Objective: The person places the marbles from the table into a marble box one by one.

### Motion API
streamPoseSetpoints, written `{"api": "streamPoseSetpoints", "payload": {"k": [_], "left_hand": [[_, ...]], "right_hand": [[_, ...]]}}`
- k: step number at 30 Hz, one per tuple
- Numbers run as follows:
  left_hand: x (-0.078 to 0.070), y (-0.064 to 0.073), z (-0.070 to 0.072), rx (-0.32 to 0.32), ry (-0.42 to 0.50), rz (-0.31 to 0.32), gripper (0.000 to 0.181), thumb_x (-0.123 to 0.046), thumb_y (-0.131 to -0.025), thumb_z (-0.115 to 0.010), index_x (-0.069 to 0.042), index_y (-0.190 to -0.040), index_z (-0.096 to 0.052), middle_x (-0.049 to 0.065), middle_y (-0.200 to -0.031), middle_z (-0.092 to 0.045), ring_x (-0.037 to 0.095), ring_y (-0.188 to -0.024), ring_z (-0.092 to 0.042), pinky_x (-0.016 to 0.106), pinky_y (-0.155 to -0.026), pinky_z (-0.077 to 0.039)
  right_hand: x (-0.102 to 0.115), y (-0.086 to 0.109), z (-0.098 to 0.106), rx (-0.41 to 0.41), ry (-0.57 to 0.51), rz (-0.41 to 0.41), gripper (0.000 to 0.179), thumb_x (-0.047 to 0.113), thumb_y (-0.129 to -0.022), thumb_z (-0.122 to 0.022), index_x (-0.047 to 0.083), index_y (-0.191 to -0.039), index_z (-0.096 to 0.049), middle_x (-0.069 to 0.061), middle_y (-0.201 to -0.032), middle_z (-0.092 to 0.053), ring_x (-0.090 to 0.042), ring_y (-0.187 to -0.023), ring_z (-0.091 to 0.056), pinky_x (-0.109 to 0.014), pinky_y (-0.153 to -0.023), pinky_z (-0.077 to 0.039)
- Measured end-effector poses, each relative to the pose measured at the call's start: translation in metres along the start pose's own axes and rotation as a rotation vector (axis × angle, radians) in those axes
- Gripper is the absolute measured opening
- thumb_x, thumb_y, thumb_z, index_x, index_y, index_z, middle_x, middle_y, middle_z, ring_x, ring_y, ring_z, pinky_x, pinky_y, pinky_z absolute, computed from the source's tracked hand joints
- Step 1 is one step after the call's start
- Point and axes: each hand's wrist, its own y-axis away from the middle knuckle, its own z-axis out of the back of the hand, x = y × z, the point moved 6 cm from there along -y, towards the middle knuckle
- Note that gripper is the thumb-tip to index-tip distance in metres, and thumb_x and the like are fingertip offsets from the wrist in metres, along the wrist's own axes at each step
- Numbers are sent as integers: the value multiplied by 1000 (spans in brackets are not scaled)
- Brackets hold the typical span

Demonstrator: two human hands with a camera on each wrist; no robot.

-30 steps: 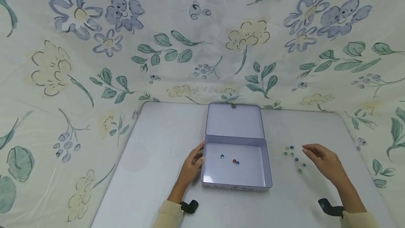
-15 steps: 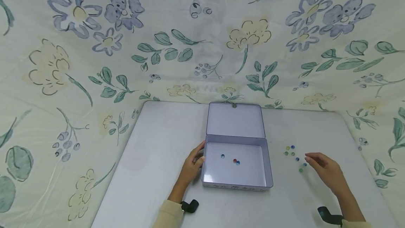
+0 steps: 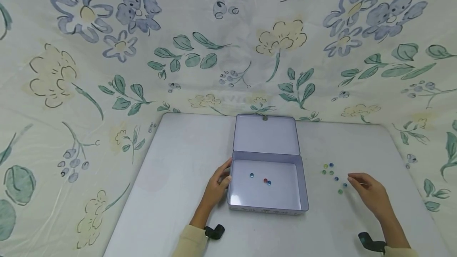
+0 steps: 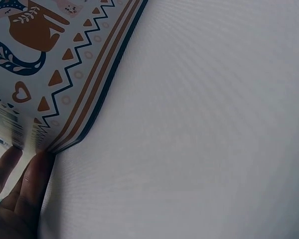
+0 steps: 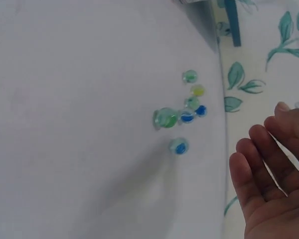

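Note:
A lilac tin box (image 3: 267, 203) stands with its lid (image 3: 265, 134) folded back. Inside lie three marbles: a light blue marble (image 3: 251, 175), a red marble (image 3: 265, 180) and a blue marble (image 3: 269, 183). My left hand (image 3: 214, 189) rests with extended fingers against the box's left wall; in the left wrist view its fingertips (image 4: 37, 172) touch the patterned side near a corner. My right hand (image 3: 369, 193) hovers right of several loose marbles, nearest a blue marble (image 5: 179, 146). Its fingers are loosely bent, with nothing between them. A green marble (image 5: 165, 118) lies close by.
The white table (image 3: 178, 162) carries the box near its middle and the loose marbles to its right. A flowered cloth (image 3: 228, 50) hangs behind and along both sides of the table. Dark wrist straps (image 3: 371, 243) sit near both sleeves.
My right hand has shifted toward me and slightly right, coming down beside the nearer loose marbles. The left hand stays at the box wall, and the marbles keep their places.

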Motion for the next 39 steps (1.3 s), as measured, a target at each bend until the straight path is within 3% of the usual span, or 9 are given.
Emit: {"api": "streamPoseSetpoints", "payload": {"k": [8,17,23,29,32,35,39], "left_hand": [[-30,6,6,21,19,-4,54,-11,-100,-51,-22,-153,-42,13,-155,-45,44,-128,-54,56,-91,-56],[-41,9,10,51,6,-12,54,-10,-101,-51,-19,-153,-41,13,-155,-45,42,-127,-56,54,-93,-56],[-43,9,10,59,4,-20,55,-9,-101,-51,-17,-154,-40,13,-155,-44,41,-127,-56,52,-91,-57],[-43,9,10,47,8,-15,55,-9,-100,-51,-18,-153,-41,13,-154,-45,41,-125,-57,53,-90,-57],[-43,9,10,44,7,-10,55,-9,-100,-51,-19,-153,-41,13,-154,-45,41,-125,-57,53,-90,-57],[-42,9,10,43,6,-4,55,-9,-100,-51,-19,-153,-42,13,-154,-45,42,-126,-57,53,-90,-57],[-42,9,10,48,3,-4,55,-9,-100,-51,-19,-153,-41,13,-154,-45,42,-126,-57,54,-92,-56]], "right_hand": [[-26,-1,-14,49,-18,-120,44,30,-104,-53,-3,-133,-55,-30,-131,-56,-47,-117,-56,-56,-91,-52],[-36,-4,-30,-12,15,-53,32,11,-102,-52,-5,-129,-58,-29,-127,-57,-45,-114,-57,-57,-95,-50],[-33,-3,-31,-89,95,16,21,6,-99,-58,-1,-116,-67,-23,-114,-65,-39,-103,-63,-49,-86,-54],[-33,-4,-31,-109,101,22,19,5,-97,-61,0,-113,-70,-21,-110,-64,-37,-99,-64,-43,-81,-56],[-32,-4,-31,-115,94,27,18,5,-96,-62,-1,-111,-71,-20,-108,-64,-36,-97,-65,-26,-75,-56],[-31,-3,-32,-122,96,44,17,5,-96,-63,-1,-109,-72,-19,-104,-63,-35,-95,-65,-8,-68,-47],[-29,-2,-33,-125,96,59,16,5,-95,-64,-1,-108,-72,-18,-103,-62,-34,-94,-65,-2,-66,-39]]}}
